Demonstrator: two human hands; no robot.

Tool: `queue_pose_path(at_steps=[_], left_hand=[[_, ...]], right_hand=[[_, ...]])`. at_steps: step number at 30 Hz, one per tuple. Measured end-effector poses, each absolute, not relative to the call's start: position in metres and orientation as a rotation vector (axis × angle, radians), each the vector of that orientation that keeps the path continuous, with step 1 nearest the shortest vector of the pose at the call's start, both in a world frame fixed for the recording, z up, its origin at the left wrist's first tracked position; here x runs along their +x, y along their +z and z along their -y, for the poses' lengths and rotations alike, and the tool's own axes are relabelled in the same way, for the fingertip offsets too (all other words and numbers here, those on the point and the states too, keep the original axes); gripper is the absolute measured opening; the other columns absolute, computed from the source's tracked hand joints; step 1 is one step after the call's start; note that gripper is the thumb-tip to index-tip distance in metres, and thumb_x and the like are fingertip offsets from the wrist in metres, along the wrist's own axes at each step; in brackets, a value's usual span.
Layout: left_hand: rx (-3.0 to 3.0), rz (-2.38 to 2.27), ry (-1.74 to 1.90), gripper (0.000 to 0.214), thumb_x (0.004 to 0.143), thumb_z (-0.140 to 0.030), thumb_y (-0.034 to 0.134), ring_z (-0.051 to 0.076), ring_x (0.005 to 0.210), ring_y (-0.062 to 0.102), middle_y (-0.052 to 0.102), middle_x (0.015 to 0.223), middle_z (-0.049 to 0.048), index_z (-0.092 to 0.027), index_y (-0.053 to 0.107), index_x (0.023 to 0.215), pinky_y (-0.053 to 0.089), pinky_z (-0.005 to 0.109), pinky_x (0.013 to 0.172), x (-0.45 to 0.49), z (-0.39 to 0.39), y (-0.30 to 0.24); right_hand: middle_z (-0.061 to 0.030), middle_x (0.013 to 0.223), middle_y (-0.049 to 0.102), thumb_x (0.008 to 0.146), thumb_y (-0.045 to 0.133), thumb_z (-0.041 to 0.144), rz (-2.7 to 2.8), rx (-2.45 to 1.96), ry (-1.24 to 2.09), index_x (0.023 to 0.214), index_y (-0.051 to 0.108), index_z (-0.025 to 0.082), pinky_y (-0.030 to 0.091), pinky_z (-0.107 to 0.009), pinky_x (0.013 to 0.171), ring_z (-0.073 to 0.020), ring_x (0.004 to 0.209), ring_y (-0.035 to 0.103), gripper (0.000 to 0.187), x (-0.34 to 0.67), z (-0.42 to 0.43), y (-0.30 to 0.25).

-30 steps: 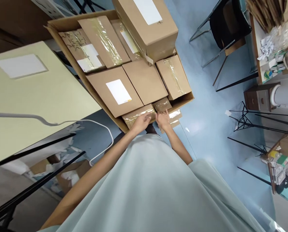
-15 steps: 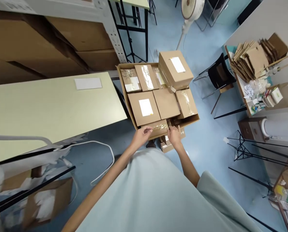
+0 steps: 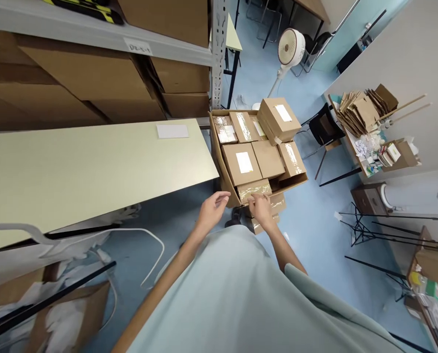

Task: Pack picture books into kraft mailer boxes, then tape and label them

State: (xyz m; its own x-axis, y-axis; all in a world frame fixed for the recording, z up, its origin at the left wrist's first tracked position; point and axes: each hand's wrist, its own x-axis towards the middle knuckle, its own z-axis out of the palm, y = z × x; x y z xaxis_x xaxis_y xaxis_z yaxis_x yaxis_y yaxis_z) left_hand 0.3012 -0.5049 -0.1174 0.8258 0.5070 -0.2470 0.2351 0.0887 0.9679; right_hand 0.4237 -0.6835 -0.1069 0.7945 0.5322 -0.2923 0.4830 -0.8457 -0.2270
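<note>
A large open carton [image 3: 226, 179] stands just ahead of the person, close to the body and beside the end of a pale yellow worktop. It is packed with smaller brown boxes. At the near side lies a taped box [image 3: 254, 189], with a dark gap to its right. Behind that sit a box with a white label [image 3: 233, 169], a plain box [image 3: 268, 159] and a second taped box [image 3: 292, 161]. More boxes fill the far row, and a tall box [image 3: 279, 125] rests on top at the far right, rising above the rim.

The left hand [image 3: 213, 208] is by the carton's near left corner, its fingers loosely bent, released, with nothing visible in its grasp; whether the fingertips touch the cardboard cannot be told. The right hand [image 3: 261, 211] is at the near edge, fingers curled inward in front of the taped box; whether they grip the rim is unclear. Further boxes [image 3: 277, 202] show below the near edge, beside the right hand.

To the left, the worktop [image 3: 93, 171] bears a flat white item [image 3: 172, 131]. Beyond it, a grey metal rack [image 3: 182, 46] holds brown cartons [image 3: 93, 81]. A white fan [image 3: 291, 47] stands past the carton, and a black chair [image 3: 325, 125] to the right, on the blue floor [image 3: 314, 235].
</note>
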Motion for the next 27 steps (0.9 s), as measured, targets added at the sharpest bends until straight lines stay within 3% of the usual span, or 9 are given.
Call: queue_pose_path(at_steps=[9,16,21,24,27], left_hand=[[1.552,-0.568,0.029,0.045,0.095,-0.058,0.064,0.032,0.123,0.077,0.082,0.129,0.0131,-0.021,0.076,0.12,0.059,0.049,0.117,0.34,0.551,-0.136],[1.562,-0.597,-0.269,0.041,0.097,-0.043,0.064,0.033,0.135,0.072,0.078,0.141,0.0128,-0.02,0.074,0.13,0.054,0.05,0.123,0.431,0.629,-0.185],[1.525,-0.616,-0.313,0.051,0.102,-0.037,0.06,0.033,0.149,0.063,0.068,0.157,0.0168,-0.016,0.067,0.148,0.049,0.048,0.128,0.5,0.682,-0.221],[1.512,-0.708,-0.314,0.057,0.105,-0.037,0.057,0.033,0.157,0.056,0.058,0.168,0.0193,-0.014,0.061,0.157,0.041,0.049,0.134,0.539,0.702,-0.246],[1.521,-0.816,-0.33,0.059,0.105,-0.037,0.056,0.033,0.164,0.046,0.053,0.172,0.0186,-0.013,0.06,0.159,0.032,0.047,0.139,0.569,0.713,-0.277]], right_hand=[[-0.0148,0.132,0.083,0.114,0.056,0.025,0.746,-2.791,0.71,0.135,0.075,0.016,0.033,-0.039,0.13,-0.0243,0.128,0.075,0.029,0.438,0.72,-0.123],[-0.015,0.139,0.079,0.116,0.051,0.027,0.65,-2.751,0.81,0.141,0.07,0.015,0.025,-0.042,0.136,-0.026,0.135,0.071,0.034,0.508,0.789,-0.145],[-0.0163,0.152,0.072,0.117,0.044,0.022,0.676,-2.754,0.842,0.146,0.067,0.013,0.025,-0.043,0.138,-0.0252,0.143,0.066,0.039,0.576,0.819,-0.167],[-0.0154,0.158,0.069,0.114,0.043,0.012,0.825,-2.721,0.989,0.148,0.068,0.012,0.031,-0.042,0.136,-0.0247,0.146,0.065,0.041,0.63,0.814,-0.199],[-0.0157,0.156,0.071,0.108,0.057,0.01,1.012,-2.599,1.355,0.144,0.071,0.012,0.048,-0.036,0.123,-0.0264,0.142,0.069,0.039,0.682,0.795,-0.245]])
